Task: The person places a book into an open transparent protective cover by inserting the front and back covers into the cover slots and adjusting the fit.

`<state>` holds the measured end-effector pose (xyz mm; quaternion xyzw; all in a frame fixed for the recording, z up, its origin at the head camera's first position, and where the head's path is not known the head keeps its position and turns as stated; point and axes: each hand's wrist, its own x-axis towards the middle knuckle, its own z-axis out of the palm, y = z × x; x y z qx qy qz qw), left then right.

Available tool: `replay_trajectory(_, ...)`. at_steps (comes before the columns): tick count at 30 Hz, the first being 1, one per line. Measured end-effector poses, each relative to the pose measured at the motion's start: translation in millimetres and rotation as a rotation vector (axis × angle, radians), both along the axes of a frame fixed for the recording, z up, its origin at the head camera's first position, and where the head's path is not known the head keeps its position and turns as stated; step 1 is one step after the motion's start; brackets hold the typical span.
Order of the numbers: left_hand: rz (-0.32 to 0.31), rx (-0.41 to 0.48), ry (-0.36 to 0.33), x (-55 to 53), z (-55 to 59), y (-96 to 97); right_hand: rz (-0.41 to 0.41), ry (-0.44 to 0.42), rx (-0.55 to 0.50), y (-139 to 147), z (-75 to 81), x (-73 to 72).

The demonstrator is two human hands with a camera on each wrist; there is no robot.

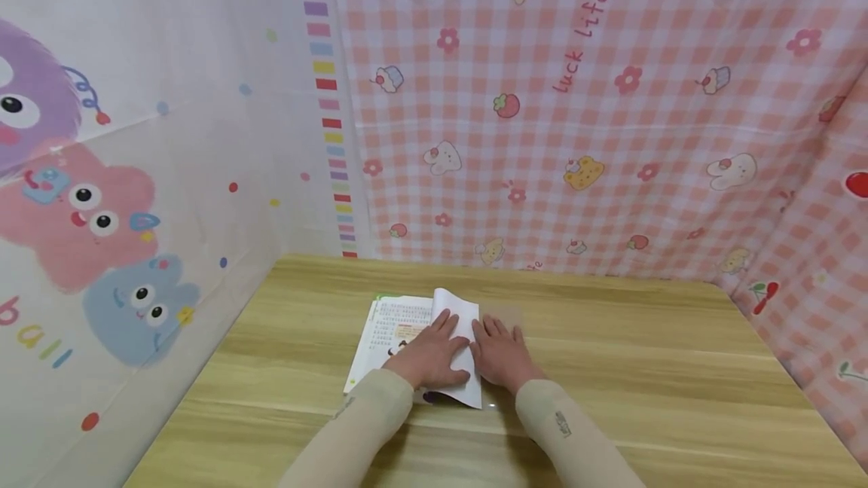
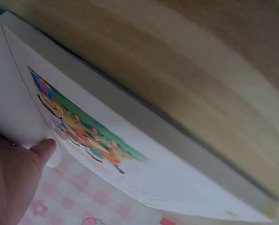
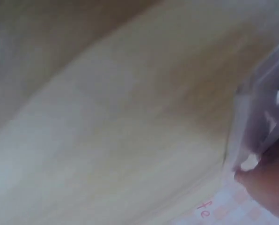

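From where I stand, the table [image 1: 651, 367] is a broad, flat top with a yellowish-brown wood grain, paler and darker bands running roughly from side to side. Near the middle of it lies an open book [image 1: 410, 315], set a little askew. Its left page, with lines of print and a coloured picture, faces up; a plain white leaf [image 1: 466, 313] bows up over the right part. The stack of pages is thick along the near edge, and a bit of green shows at the far left corner. Just right of the book is some clear plastic [image 3: 245, 108], the wood showing through it.
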<state>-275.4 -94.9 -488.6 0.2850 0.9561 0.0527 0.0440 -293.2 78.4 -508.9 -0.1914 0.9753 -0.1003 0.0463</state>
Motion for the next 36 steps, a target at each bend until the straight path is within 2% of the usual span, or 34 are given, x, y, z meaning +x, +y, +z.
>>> replay_trajectory(4,0.001,0.165,-0.045,-0.1,-2.6,-9.0,0.009,-0.034,-0.016,2,-0.1,-1.3)
replay_trajectory(8,0.031,0.26,-0.083,2.8,-3.7,-20.9,0.015,-0.05,-0.025,4,-2.7,-3.4)
replay_trajectory(14,0.017,0.247,-0.086,6.0,-1.1,-24.8,0.008,-0.045,-0.054,6,-3.2,-3.1)
replay_trajectory(17,0.021,0.208,-0.07,5.5,-1.4,-21.1,0.01,-0.047,-0.081,5,0.9,-0.7)
replay_trajectory(22,0.046,0.153,-0.067,2.9,-3.8,-16.3,0.021,-0.052,-0.069,3,7.3,1.9)
replay_trajectory(25,0.05,0.184,-0.083,1.1,-6.2,-17.9,0.029,-0.056,-0.06,3,8.0,2.0)
replay_trajectory(31,0.073,0.31,-0.126,-1.4,-13.3,-28.0,0.028,-0.077,-0.06,4,6.4,1.3)
replay_trajectory(36,0.061,0.318,-0.14,0.1,-12.8,-29.0,0.018,-0.077,-0.065,6,5.8,2.6)
